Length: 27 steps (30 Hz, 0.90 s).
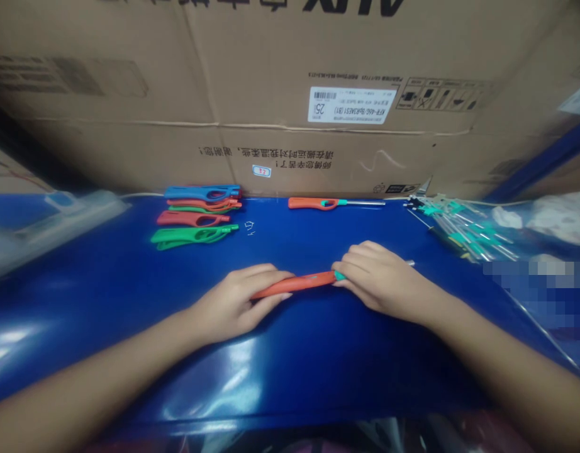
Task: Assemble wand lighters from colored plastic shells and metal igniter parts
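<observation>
An orange long-necked lighter [313,282] is held level between both hands, just above the blue table. My left hand [245,299] pinches the end of its orange handle. My right hand [379,277] is closed around the front part, where a bit of teal trigger shows at the thumb. A metal tube tip [411,263] pokes out beyond the right hand; the rest of the tube is hidden by the fingers. Behind the hands lies another orange lighter [306,203] with a teal trigger and a metal tube.
Stacked lighter handles, including blue [195,192], red [190,218] and green [190,235], lie at the back left beside tiny metal pieces [250,225]. Several metal tubes with teal parts [464,226] lie back right. A cardboard wall [252,82] closes off the rear.
</observation>
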### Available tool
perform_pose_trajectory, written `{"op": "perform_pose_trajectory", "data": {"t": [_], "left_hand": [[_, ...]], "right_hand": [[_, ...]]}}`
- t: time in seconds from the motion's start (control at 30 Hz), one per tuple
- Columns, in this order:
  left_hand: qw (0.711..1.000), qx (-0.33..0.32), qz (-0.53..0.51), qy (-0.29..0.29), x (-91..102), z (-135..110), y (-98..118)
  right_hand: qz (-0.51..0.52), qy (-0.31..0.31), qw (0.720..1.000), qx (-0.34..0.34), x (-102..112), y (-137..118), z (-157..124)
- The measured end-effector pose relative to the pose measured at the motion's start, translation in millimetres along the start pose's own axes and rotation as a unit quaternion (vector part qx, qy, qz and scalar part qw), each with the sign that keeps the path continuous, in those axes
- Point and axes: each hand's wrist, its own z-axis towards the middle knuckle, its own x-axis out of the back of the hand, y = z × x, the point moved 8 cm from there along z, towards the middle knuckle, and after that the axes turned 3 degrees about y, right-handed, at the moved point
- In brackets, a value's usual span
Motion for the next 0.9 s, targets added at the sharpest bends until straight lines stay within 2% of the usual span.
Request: {"op": "perform_pose_trajectory", "data": {"t": [0.1,0.27,0.37,0.47,0.57,0.73,0.9], "left_hand": [[0.998,0.035,-0.058,-0.016,-3.0,2,-1],[0.994,0.063,-0.082,-0.018,-4.3,4,0],[0.998,0.034,-0.051,-0.022,-6.1,1,3],[1.000,-0.012,-0.005,0.002,-4.3,-3,6],[0.999,-0.023,0.022,0.000,-6.3,-4,4],[1.000,0.022,0.019,-0.009,-7.7,0,-5],[0.990,0.132,0.005,0.050,1.2,2,-25]], "right_hand": [[-0.006,0.026,1.000,0.012,1,-4,-1],[-0.001,0.018,1.000,0.020,-3,-6,-3],[0.016,0.004,1.000,0.015,-5,-7,-3],[0.046,-0.004,0.999,0.002,-6,-6,-4],[0.063,-0.011,0.998,-0.008,-7,-4,-4],[0.057,-0.015,0.997,-0.047,-11,7,-5],[0.072,-0.010,0.991,-0.114,-12,31,-10]]}}
